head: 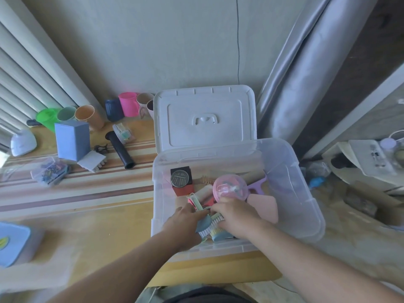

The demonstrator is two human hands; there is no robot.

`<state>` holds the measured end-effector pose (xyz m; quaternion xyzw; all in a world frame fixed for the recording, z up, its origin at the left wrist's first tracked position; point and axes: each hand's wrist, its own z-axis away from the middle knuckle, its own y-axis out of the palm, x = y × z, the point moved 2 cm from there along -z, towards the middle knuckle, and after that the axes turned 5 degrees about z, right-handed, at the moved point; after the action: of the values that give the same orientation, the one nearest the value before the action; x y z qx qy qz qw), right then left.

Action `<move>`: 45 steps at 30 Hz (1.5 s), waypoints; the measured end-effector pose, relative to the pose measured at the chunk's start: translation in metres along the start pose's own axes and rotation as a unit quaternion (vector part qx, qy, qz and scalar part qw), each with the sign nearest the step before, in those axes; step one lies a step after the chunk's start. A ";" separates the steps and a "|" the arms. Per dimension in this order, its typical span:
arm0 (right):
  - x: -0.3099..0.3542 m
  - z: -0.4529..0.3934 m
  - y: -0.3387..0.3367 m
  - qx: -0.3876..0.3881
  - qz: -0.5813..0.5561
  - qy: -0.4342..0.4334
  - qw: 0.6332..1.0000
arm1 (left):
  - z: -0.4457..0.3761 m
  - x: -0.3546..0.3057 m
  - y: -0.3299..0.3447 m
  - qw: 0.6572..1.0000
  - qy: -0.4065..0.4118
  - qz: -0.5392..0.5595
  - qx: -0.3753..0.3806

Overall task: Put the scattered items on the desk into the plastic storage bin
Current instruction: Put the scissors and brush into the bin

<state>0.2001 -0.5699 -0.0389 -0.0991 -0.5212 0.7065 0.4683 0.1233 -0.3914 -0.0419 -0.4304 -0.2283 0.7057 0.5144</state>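
Lower centre: blue-backed white-bristled brushes are gripped between left hand and right hand, both clamped, inside the clear plastic storage bin.

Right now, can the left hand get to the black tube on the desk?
Probably yes. The black tube lies in the open on the desk, nothing on or over it. The left hand is inside the storage bin among brushes, so it must first lift out over the bin's left wall.
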 end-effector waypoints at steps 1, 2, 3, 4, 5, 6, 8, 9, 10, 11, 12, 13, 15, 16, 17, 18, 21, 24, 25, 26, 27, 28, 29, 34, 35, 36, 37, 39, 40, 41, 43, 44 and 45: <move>-0.001 0.003 0.000 -0.002 -0.012 -0.014 1.000 | -0.001 -0.002 -0.002 1.000 0.012 0.019 0.002; -0.003 0.005 0.001 -0.005 -0.024 -0.026 0.999 | -0.002 -0.004 -0.004 0.999 0.022 0.040 0.001; -0.004 0.007 0.001 -0.010 -0.034 -0.033 0.999 | -0.003 -0.006 -0.005 0.998 0.031 0.061 -0.007; -0.005 0.008 0.001 -0.020 -0.043 -0.036 0.998 | -0.004 -0.008 -0.006 0.996 0.037 0.084 -0.022; -0.005 0.010 0.001 -0.031 -0.050 -0.039 0.998 | -0.004 -0.009 -0.008 0.992 0.042 0.110 -0.042; -0.005 0.011 0.002 -0.043 -0.054 -0.041 0.997 | -0.005 -0.011 -0.011 0.988 0.041 0.137 -0.063; -0.004 0.013 0.002 -0.074 -0.048 -0.042 0.995 | -0.005 -0.015 -0.018 0.977 0.029 0.186 -0.100; -0.003 0.014 0.001 -0.096 -0.036 -0.044 0.994 | -0.006 -0.018 -0.021 0.972 0.019 0.205 -0.111; -0.001 0.016 0.000 -0.121 -0.019 -0.050 0.991 | -0.007 -0.020 -0.024 0.969 0.009 0.220 -0.114; 0.000 0.017 -0.001 -0.148 0.001 -0.063 0.987 | -0.009 -0.022 -0.026 0.966 -0.002 0.235 -0.111; 0.002 0.018 -0.002 -0.175 0.018 -0.079 0.981 | -0.010 -0.024 -0.028 0.962 -0.013 0.254 -0.103; 0.002 0.020 -0.003 -0.199 0.032 -0.094 0.975 | -0.011 -0.025 -0.029 0.957 -0.023 0.276 -0.091; -0.003 0.022 -0.006 -0.225 0.054 -0.098 0.968 | -0.013 -0.024 -0.030 0.949 -0.032 0.307 -0.065; -0.010 0.023 -0.008 -0.227 0.059 -0.079 0.969 | -0.013 -0.025 -0.030 0.950 -0.030 0.304 -0.059; -0.020 0.024 -0.010 -0.224 0.052 -0.039 0.972 | -0.013 -0.025 -0.030 0.957 -0.023 0.280 -0.065; -0.033 0.025 -0.013 -0.217 0.037 0.020 0.975 | -0.014 -0.024 -0.030 0.969 -0.013 0.235 -0.082; -0.076 0.028 -0.020 -0.188 -0.021 0.228 0.955 | -0.019 -0.025 -0.026 0.989 0.019 0.068 -0.131; -0.099 0.026 -0.016 -0.154 -0.043 0.325 0.932 | -0.028 -0.038 -0.019 0.991 0.052 -0.040 -0.118; -0.103 0.025 -0.013 -0.145 -0.047 0.344 0.927 | -0.033 -0.044 -0.017 0.989 0.067 -0.062 -0.113; -0.107 0.025 -0.010 -0.138 -0.051 0.361 0.921 | -0.037 -0.051 -0.015 0.987 0.084 -0.080 -0.108; -0.109 0.025 -0.007 -0.135 -0.053 0.375 0.916 | -0.042 -0.057 -0.013 0.985 0.098 -0.095 -0.101; -0.112 0.025 -0.004 -0.133 -0.050 0.386 0.912 | -0.047 -0.062 -0.012 0.984 0.111 -0.107 -0.093; -0.115 0.024 -0.002 -0.128 -0.042 0.394 0.909 | -0.050 -0.067 -0.009 0.983 0.119 -0.115 -0.083; -0.118 0.020 0.004 -0.110 -0.007 0.404 0.908 | -0.062 -0.078 -0.001 0.978 0.116 -0.158 -0.065; -0.117 0.020 0.004 -0.109 0.003 0.404 0.908 | -0.064 -0.078 -0.001 0.978 0.111 -0.165 -0.069; -0.115 0.020 0.003 -0.111 0.020 0.393 0.913 | -0.064 -0.077 -0.002 0.976 0.109 -0.172 -0.074; -0.110 0.019 0.001 -0.121 0.039 0.366 0.922 | -0.064 -0.075 -0.005 0.975 0.111 -0.176 -0.077; -0.093 0.016 -0.007 -0.178 0.054 0.268 0.945 | -0.060 -0.074 -0.013 0.976 0.119 -0.164 -0.075; -0.079 0.012 -0.014 -0.220 0.042 0.214 0.951 | -0.057 -0.072 -0.020 0.979 0.123 -0.146 -0.077; -0.064 0.006 -0.021 -0.258 0.025 0.172 0.950 | -0.053 -0.067 -0.031 0.981 0.126 -0.119 -0.089; -0.027 -0.014 -0.036 -0.308 -0.003 0.124 0.943 | -0.044 -0.050 -0.057 0.980 0.132 -0.054 -0.141; -0.007 -0.026 -0.043 -0.330 -0.010 0.098 0.939 | -0.037 -0.036 -0.072 0.975 0.133 -0.021 -0.174; 0.015 -0.039 -0.051 -0.350 -0.018 0.068 0.934 | -0.029 -0.019 -0.088 0.969 0.131 0.012 -0.210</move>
<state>0.2449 -0.5327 -0.0083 -0.2949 -0.7041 0.4622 0.4513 0.1962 -0.3805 0.0168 -0.6202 -0.2972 0.5856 0.4290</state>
